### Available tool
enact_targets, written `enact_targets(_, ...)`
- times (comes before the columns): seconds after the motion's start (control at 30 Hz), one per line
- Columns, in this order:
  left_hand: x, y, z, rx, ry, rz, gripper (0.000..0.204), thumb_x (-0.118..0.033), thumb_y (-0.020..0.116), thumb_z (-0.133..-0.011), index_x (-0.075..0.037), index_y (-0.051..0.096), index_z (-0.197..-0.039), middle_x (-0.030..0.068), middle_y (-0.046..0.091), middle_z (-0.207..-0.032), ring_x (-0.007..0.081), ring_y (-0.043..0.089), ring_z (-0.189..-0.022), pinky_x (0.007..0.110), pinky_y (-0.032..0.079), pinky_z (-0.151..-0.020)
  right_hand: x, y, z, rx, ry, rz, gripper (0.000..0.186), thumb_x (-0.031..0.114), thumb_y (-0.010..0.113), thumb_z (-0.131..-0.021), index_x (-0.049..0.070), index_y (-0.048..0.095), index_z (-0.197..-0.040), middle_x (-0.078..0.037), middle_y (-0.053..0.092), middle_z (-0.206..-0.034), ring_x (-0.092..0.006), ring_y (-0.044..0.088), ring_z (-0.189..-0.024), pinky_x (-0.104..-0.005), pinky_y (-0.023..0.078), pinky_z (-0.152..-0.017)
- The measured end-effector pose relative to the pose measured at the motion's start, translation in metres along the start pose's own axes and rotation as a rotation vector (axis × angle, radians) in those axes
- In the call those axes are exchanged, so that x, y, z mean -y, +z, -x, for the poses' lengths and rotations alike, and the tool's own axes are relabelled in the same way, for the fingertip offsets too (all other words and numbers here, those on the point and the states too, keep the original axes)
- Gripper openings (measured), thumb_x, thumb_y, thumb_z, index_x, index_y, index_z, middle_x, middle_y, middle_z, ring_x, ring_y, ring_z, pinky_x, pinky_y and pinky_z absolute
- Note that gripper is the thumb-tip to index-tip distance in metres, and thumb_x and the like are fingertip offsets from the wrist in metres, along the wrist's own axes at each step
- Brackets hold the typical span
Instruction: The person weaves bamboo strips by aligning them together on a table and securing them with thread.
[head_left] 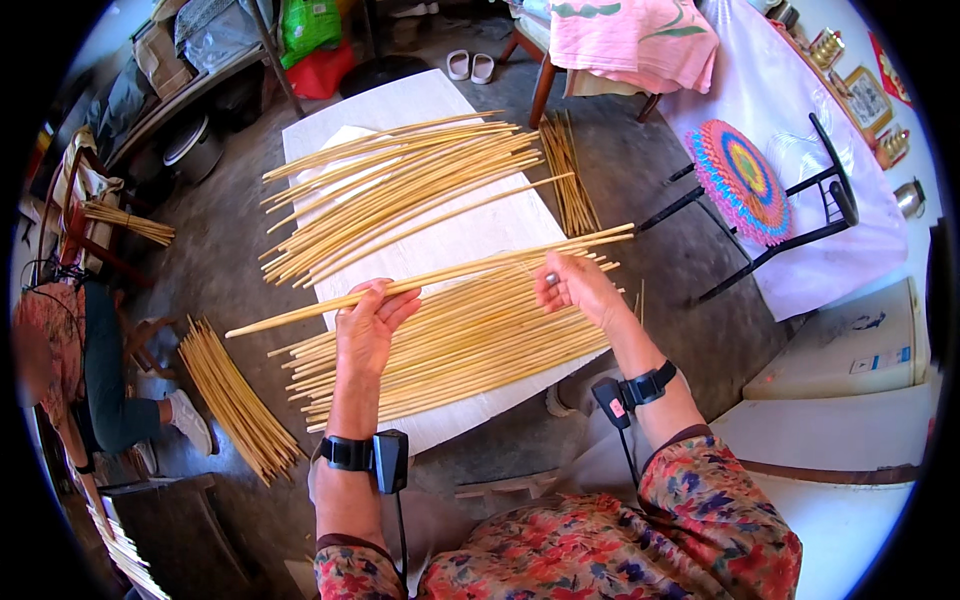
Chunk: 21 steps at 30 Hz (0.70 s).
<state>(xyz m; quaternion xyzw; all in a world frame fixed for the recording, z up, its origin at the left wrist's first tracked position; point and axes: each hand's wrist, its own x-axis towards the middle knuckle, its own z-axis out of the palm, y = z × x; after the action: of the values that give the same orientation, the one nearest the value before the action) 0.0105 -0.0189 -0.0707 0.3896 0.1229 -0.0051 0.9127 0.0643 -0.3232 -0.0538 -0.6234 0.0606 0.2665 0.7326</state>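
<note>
A few long, thin, yellowish sticks (pixel 460 272) lie across my left hand (pixel 370 325), held between its thumb and fingers. They slant up to the right above the board. My right hand (pixel 577 287) is closed near their right part, with a ring on one finger. Its curled fingers hide whatever may be pinched in them. Under both hands, a row of similar sticks (pixel 450 350) covers the near part of a pale board (pixel 440 432). A second spread of sticks (pixel 400 190) lies across the board's far part, and a single stick (pixel 450 222) lies apart from it.
Bundles of sticks lie on the floor at left (pixel 240 400) and beyond the board (pixel 570 180). A person (pixel 110 370) sits at far left. A black-framed chair with a round colourful cushion (pixel 740 183) stands right. Slippers (pixel 470 67) and a pot (pixel 195 150) lie farther back.
</note>
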Motion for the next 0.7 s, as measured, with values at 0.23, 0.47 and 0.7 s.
enact_targets(0.23,0.003,0.002,0.003,-0.006,-0.036,0.027,0.012,-0.008,0.053,-0.086,0.001,0.054,-0.093,0.0146,0.06,-0.09,0.0367,0.063,-0.086,0.045,0.054,-0.078,0.01,0.074,-0.003,-0.18,-1.21,1.086,0.021,0.014,0.061,-0.079,0.004,0.059,-0.098,-0.008,0.058,-0.082,-0.0204,0.058,-0.075,-0.0286,0.048,-0.065)
enact_targets(0.47,0.005,0.011,0.0,0.022,-0.067,-0.002,0.013,-0.012,0.053,-0.087,-0.001,0.055,-0.093,0.0146,0.061,-0.09,0.0355,0.062,-0.088,0.043,0.053,-0.08,-0.002,0.078,-0.027,-0.03,-1.194,1.365,0.026,0.015,0.061,-0.076,0.009,0.059,-0.101,-0.005,0.052,-0.077,-0.0225,0.054,-0.071,-0.0342,0.047,-0.063)
enact_targets(0.7,0.007,0.005,-0.002,0.04,-0.031,0.011,0.015,-0.014,0.054,-0.087,-0.001,0.055,-0.095,0.0161,0.061,-0.092,0.0335,0.062,-0.09,0.041,0.053,-0.081,-0.001,0.079,-0.04,0.029,-1.155,1.338,0.024,0.016,0.062,-0.075,0.011,0.06,-0.099,-0.005,0.05,-0.074,-0.0211,0.056,-0.069,-0.0315,0.047,-0.057)
